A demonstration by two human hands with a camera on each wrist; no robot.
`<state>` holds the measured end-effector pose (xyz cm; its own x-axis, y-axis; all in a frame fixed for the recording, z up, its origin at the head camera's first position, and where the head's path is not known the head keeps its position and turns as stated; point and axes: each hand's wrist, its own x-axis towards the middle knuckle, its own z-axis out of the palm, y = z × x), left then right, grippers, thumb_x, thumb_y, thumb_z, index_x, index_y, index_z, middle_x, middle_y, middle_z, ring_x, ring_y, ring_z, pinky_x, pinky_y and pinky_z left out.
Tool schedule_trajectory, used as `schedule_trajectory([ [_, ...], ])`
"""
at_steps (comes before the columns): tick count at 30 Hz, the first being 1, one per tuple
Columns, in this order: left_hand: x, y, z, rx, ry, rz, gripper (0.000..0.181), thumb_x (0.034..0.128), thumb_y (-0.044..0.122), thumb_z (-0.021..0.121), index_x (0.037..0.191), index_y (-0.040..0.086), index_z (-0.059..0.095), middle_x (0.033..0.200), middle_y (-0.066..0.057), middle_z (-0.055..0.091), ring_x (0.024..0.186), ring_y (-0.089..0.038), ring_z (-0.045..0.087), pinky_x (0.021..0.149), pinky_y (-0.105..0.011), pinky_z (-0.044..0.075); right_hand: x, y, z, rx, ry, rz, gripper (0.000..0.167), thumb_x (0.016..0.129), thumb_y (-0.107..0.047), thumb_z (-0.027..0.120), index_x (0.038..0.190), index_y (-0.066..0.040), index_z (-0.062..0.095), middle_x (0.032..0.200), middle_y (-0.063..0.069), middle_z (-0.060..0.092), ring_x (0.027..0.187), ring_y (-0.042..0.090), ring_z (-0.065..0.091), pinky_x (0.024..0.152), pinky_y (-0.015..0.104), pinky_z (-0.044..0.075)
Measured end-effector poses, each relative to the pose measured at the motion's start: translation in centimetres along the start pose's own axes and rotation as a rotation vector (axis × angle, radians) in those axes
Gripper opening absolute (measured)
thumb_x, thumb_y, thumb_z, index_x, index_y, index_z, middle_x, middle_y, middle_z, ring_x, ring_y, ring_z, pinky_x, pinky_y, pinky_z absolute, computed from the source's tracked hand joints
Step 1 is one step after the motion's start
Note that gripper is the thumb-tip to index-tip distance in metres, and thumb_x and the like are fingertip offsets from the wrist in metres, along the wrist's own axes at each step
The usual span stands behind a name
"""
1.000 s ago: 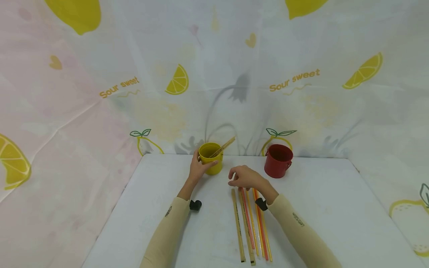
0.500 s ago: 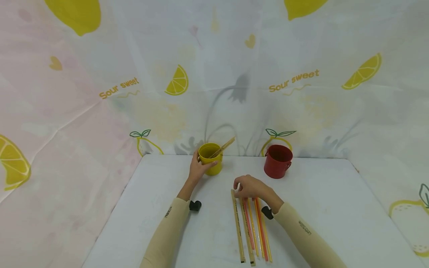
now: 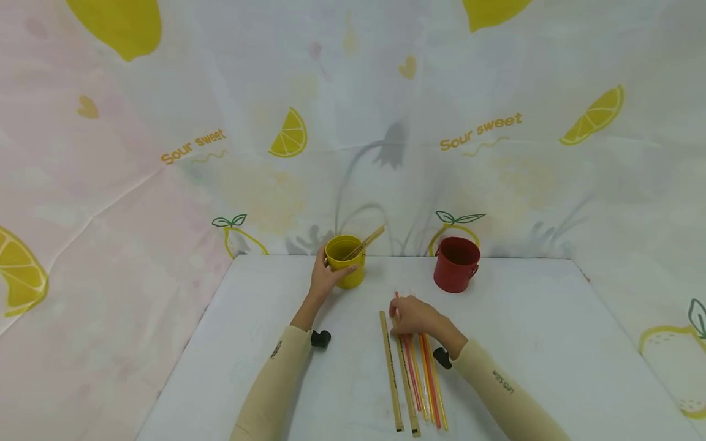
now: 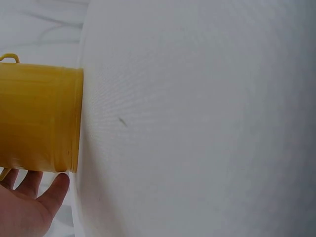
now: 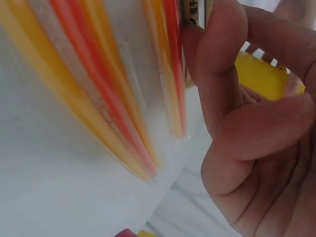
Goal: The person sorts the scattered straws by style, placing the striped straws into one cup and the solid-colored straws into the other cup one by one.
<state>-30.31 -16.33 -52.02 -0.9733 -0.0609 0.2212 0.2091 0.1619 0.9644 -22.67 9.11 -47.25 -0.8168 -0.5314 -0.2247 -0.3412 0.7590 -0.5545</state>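
Observation:
My left hand (image 3: 323, 278) holds the yellow bucket (image 3: 351, 277) from its left side, thumb across the front. A tan printed packet (image 3: 369, 239), long and thin, leans out of that bucket. My right hand (image 3: 416, 316) hovers at the far ends of several orange and red straws (image 3: 426, 380), its fingers bent with a gap between thumb and forefinger. Beside them lie two long tan printed packets, a left one (image 3: 390, 367) and a right one (image 3: 407, 386). In the right wrist view, a printed packet (image 5: 194, 12) is partly hidden behind the fingers.
A red bucket (image 3: 456, 266) stands upright at the back of the white table (image 3: 529, 343), right of the yellow one. A lemon-print cloth (image 3: 353, 184) hangs right behind the table's back edge.
My right hand has moved nearer to me and a little right, over the far ends of the straws and packets. My left hand stays on the yellow bucket.

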Motion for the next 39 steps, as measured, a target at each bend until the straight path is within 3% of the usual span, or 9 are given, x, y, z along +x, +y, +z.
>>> schedule_trajectory([
  [5, -0.2, 0.4, -0.1, 0.000, -0.013, -0.018, 0.089, 0.0775, 0.025, 0.087, 0.150, 0.020, 0.035, 0.144, -0.004, 0.045, 0.134, -0.025, 0.040, 0.110, -0.048, 0.034, 0.1, 0.2, 0.5, -0.007, 0.024, 0.011, 0.028, 0.076, -0.016, 0.084, 0.092, -0.010, 0.061, 0.062, -0.002, 0.057, 0.052, 0.013, 0.054, 0.052, 0.029, 0.042],
  [12, -1.2, 3.4, -0.4, 0.001, -0.035, 0.008, 0.089, 0.0804, 0.009, 0.082, 0.152, 0.001, 0.029, 0.146, -0.018, 0.042, 0.135, -0.036, 0.038, 0.109, -0.055, 0.032, 0.3, 0.2, 0.9, 0.008, 0.031, 0.040, 0.025, 0.076, -0.010, 0.080, 0.092, -0.009, 0.061, 0.063, -0.001, 0.057, 0.049, 0.013, 0.055, 0.050, 0.027, 0.042],
  [20, 0.0, 0.3, -0.1, 0.017, 0.003, 0.000, 0.090, 0.0776, 0.024, 0.087, 0.150, 0.019, 0.034, 0.145, -0.003, 0.044, 0.136, -0.023, 0.038, 0.112, -0.047, 0.031, 0.2, -0.3, 1.0, 0.010, 0.041, 0.054, 0.027, 0.076, -0.008, 0.079, 0.094, -0.006, 0.060, 0.062, 0.000, 0.057, 0.047, 0.013, 0.053, 0.047, 0.026, 0.041],
  [28, 0.0, 0.1, 0.0, -0.005, 0.007, -0.004, 0.090, 0.0760, 0.026, 0.088, 0.149, 0.021, 0.036, 0.144, -0.003, 0.045, 0.135, -0.027, 0.039, 0.110, -0.051, 0.031, 0.3, -0.6, 1.3, 0.017, 0.051, 0.131, 0.032, 0.075, -0.013, 0.080, 0.098, -0.007, 0.059, 0.072, 0.003, 0.056, 0.054, 0.016, 0.054, 0.049, 0.028, 0.044],
  [39, -0.1, 0.4, -0.1, 0.004, -0.016, -0.021, 0.092, 0.0778, 0.025, 0.087, 0.152, 0.019, 0.032, 0.147, -0.007, 0.042, 0.137, -0.028, 0.036, 0.111, -0.050, 0.030, 0.1, -0.4, 0.2, -0.015, 0.095, 0.124, 0.041, 0.075, -0.017, 0.083, 0.107, -0.005, 0.061, 0.072, 0.000, 0.057, 0.060, 0.016, 0.055, 0.055, 0.030, 0.044],
])
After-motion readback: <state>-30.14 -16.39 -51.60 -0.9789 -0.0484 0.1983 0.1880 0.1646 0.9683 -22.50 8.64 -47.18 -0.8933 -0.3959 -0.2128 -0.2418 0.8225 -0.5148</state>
